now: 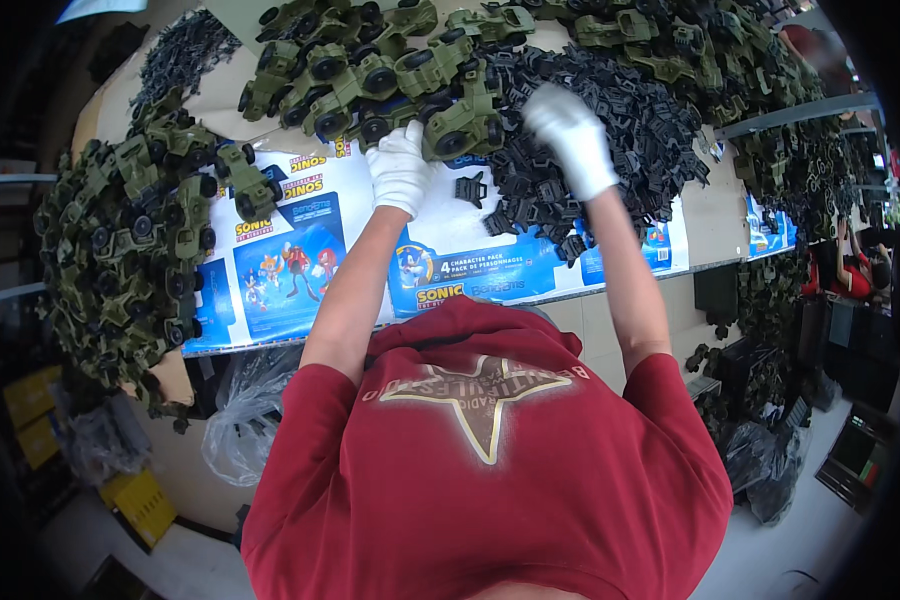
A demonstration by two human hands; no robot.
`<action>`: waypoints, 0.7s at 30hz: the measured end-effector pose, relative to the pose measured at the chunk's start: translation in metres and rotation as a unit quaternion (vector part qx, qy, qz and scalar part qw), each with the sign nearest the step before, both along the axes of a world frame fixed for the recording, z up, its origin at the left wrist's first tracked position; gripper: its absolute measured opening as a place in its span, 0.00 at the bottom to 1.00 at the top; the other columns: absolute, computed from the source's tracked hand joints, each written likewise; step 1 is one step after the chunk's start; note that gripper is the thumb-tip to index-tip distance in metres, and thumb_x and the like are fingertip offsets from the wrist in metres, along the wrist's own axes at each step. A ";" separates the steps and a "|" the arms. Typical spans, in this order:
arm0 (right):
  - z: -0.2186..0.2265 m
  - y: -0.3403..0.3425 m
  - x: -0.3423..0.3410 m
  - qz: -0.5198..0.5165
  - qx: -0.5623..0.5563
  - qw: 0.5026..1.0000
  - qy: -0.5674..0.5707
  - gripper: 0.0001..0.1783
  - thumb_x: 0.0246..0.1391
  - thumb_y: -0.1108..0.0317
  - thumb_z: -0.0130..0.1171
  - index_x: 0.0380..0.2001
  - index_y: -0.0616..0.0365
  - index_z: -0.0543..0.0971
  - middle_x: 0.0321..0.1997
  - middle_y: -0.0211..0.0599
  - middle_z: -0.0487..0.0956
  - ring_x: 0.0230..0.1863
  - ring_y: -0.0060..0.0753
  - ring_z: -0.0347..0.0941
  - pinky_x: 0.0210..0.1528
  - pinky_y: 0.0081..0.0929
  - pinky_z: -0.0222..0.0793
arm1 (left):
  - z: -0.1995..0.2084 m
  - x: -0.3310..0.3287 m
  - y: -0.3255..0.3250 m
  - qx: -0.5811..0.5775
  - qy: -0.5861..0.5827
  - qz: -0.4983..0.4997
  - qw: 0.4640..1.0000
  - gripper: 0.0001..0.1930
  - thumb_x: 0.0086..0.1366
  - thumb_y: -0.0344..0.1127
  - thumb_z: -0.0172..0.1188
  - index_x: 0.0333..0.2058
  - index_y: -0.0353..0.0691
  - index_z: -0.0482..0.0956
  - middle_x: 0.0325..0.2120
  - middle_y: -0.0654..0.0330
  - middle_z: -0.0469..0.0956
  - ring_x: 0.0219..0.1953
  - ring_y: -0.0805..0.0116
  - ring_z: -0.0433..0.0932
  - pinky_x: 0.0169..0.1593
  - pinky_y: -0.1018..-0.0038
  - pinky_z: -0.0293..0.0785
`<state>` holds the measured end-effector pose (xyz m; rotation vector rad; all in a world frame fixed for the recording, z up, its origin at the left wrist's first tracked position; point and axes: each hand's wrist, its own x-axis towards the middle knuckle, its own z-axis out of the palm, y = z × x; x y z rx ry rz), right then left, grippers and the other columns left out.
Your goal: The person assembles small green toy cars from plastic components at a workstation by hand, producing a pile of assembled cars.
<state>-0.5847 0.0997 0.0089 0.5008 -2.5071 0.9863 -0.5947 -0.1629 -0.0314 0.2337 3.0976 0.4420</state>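
Observation:
White gloves cover both of my hands. My left hand (400, 168) is at the front edge of a pile of green toy vehicles, its fingers closed at the left end of a green toy jeep (467, 128); the jeep partly hides the fingertips. To the right, my right hand (572, 138) is over a wide heap of small black plastic parts (645, 130). Motion blurs its fingers, so I cannot tell whether it holds a part. One loose black part (471, 188) lies on the white printed sheet between my hands.
Another mound of green toy vehicles (135, 230) covers the table's left end, with a single jeep (247, 182) beside it. Blue-and-white printed sheets (288, 275) line the front edge. More green vehicles (710, 55) are piled at the far right. A clear plastic bag (245, 420) hangs below the table.

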 end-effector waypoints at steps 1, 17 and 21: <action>-0.019 -0.026 0.014 -0.053 -0.098 0.978 -0.177 0.19 0.52 0.61 0.65 0.47 0.54 0.81 0.49 0.44 0.81 0.49 0.43 0.79 0.52 0.34 0.73 | -0.001 0.000 0.000 0.000 -0.001 -0.005 1.000 0.34 0.51 0.46 0.70 0.56 0.42 0.71 0.50 0.52 0.76 0.53 0.52 0.74 0.53 0.64 0.71; -0.151 -0.123 0.059 0.005 -0.228 0.900 -0.371 0.25 0.45 0.79 0.68 0.47 0.62 0.72 0.42 0.35 0.79 0.43 0.26 0.76 0.49 0.24 0.73 | -0.066 0.114 -0.156 0.356 -0.415 0.148 0.824 0.24 0.65 0.38 0.62 0.57 0.37 0.72 0.51 0.53 0.78 0.53 0.64 0.75 0.54 0.69 0.72; -0.101 -0.117 0.070 0.042 0.146 0.931 -0.331 0.27 0.45 0.67 0.68 0.51 0.55 0.73 0.47 0.42 0.79 0.48 0.43 0.78 0.53 0.37 0.72 | -0.017 0.124 -0.151 -0.122 -0.136 0.095 0.979 0.34 0.57 0.31 0.60 0.63 0.45 0.62 0.58 0.54 0.69 0.62 0.52 0.66 0.66 0.58 0.58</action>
